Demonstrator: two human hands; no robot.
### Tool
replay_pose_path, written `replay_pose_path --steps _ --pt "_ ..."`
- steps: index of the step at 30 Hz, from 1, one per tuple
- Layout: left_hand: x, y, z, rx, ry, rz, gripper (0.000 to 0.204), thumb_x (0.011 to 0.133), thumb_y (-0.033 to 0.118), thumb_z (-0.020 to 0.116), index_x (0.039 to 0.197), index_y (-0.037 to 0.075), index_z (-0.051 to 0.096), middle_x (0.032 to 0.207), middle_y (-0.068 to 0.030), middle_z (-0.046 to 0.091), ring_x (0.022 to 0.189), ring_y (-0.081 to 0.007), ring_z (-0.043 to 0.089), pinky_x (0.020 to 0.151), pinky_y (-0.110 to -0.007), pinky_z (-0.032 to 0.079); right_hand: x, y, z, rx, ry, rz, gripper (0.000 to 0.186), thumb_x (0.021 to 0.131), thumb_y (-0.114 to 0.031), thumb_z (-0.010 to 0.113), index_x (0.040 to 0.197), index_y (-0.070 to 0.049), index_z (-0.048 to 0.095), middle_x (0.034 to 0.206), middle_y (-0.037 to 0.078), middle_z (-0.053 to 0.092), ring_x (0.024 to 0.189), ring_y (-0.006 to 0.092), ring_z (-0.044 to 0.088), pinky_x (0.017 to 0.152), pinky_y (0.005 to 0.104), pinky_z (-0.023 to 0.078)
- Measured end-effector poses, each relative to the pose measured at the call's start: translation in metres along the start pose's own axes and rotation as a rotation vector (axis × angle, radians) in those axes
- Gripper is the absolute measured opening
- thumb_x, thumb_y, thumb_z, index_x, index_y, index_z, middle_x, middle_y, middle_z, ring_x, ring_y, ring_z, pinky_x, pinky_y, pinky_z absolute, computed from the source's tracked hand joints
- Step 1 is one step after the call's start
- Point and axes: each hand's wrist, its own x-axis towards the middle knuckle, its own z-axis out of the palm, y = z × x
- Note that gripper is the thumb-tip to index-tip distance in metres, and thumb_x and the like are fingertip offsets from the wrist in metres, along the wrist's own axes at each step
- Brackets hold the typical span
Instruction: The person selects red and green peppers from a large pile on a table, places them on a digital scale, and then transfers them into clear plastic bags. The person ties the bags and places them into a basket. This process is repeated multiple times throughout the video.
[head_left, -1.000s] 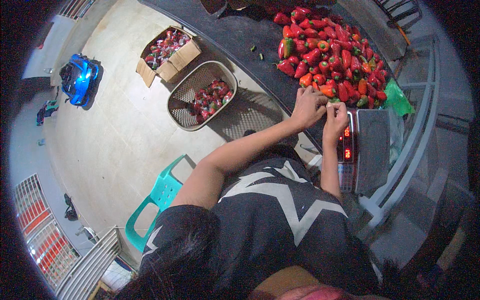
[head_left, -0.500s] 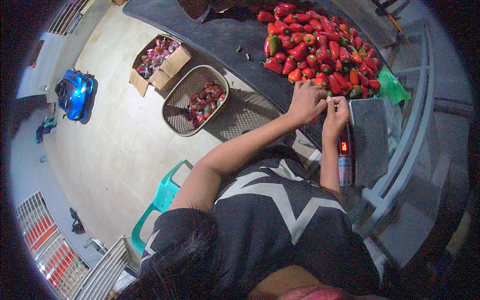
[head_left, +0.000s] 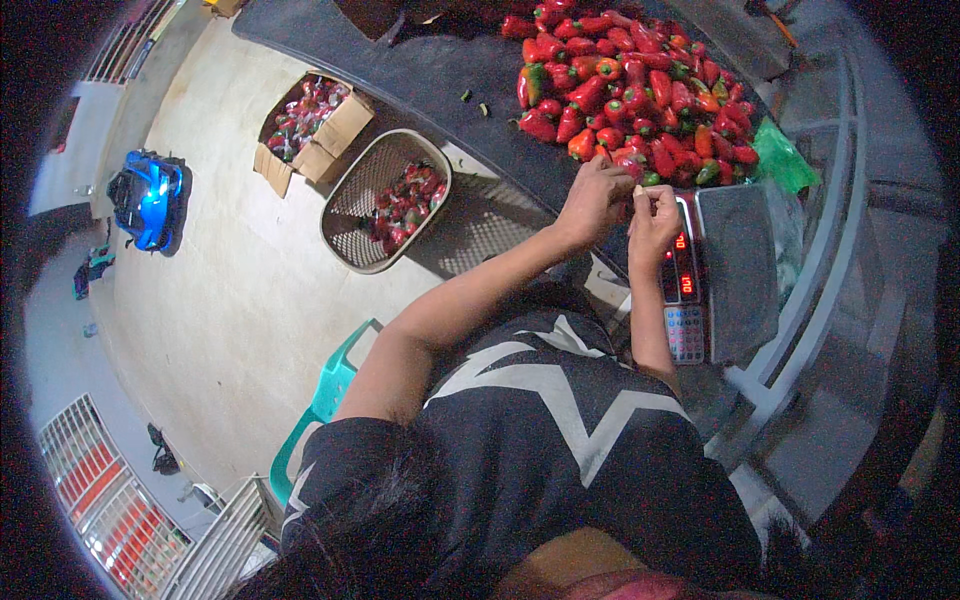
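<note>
My left hand [head_left: 597,203] is at the near edge of a big pile of red peppers [head_left: 630,95], its fingers curled and closed. Beside it, almost touching, is my right hand [head_left: 653,225], with thumb and fingers pinched together. Whatever is between the fingertips of either hand is too small or hidden to make out. Some peppers in the pile show green or orange patches. Close to the right of my right hand stands a digital scale [head_left: 740,275] with a dark flat top, red lit digits and a keypad.
A plastic basket [head_left: 345,235] holding wrapped red peppers and an open cardboard box [head_left: 345,120] of similar packs stand on the floor at left. Green plastic [head_left: 785,155] lies right of the pile. A teal chair [head_left: 330,390] is by my left elbow; a blue object [head_left: 150,200] is farther left.
Both hands have shifted slightly left, and my right hand now uncovers more of the scale's lit display and keypad. The whole view has moved a little.
</note>
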Motion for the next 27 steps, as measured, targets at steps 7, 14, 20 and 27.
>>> replay_pose_path --steps 7,14,20,27 --pt "-0.026 -0.015 -0.023 0.060 0.088 -0.016 0.016 0.069 0.014 0.061 0.084 0.010 0.065 0.086 -0.0065 0.061 0.088 -0.0290 0.051 0.079 -0.039 0.039 -0.004 -0.005 0.024 0.273 -0.106 0.133 0.014 0.087 -0.007 0.058 0.076 -0.006 0.050 0.062 0.000 0.049 0.040 0.0031 0.038 0.036 0.0191 0.030" --pt "-0.059 -0.048 -0.049 0.139 0.049 -0.084 0.013 0.073 0.018 0.060 0.082 0.009 0.064 0.084 -0.0076 0.058 0.086 -0.0292 0.050 0.074 -0.037 0.040 -0.007 0.009 0.060 0.076 -0.379 0.192 0.014 0.086 -0.011 0.059 0.076 -0.005 0.051 0.059 0.000 0.050 0.042 0.0066 0.047 0.038 0.0223 0.036" --pt "-0.130 -0.110 -0.073 0.103 0.131 -0.415 0.026 0.072 0.007 0.059 0.097 0.000 0.065 0.108 -0.0170 0.059 0.104 -0.0346 0.054 0.088 -0.039 0.043 -0.018 0.019 0.066 -0.038 -0.606 0.128 0.016 0.085 -0.013 0.060 0.076 -0.006 0.050 0.058 0.000 0.051 0.043 0.0064 0.049 0.040 0.0216 0.039" --pt "-0.191 -0.225 -0.112 0.564 0.149 -0.454 0.027 0.073 0.017 0.062 0.094 0.000 0.066 0.092 -0.0170 0.065 0.081 -0.0315 0.063 0.081 -0.037 0.046 -0.036 0.022 0.016 -0.132 -0.523 0.188 0.015 0.084 -0.013 0.061 0.076 -0.004 0.052 0.060 0.000 0.051 0.048 0.0053 0.050 0.042 0.0225 0.039"
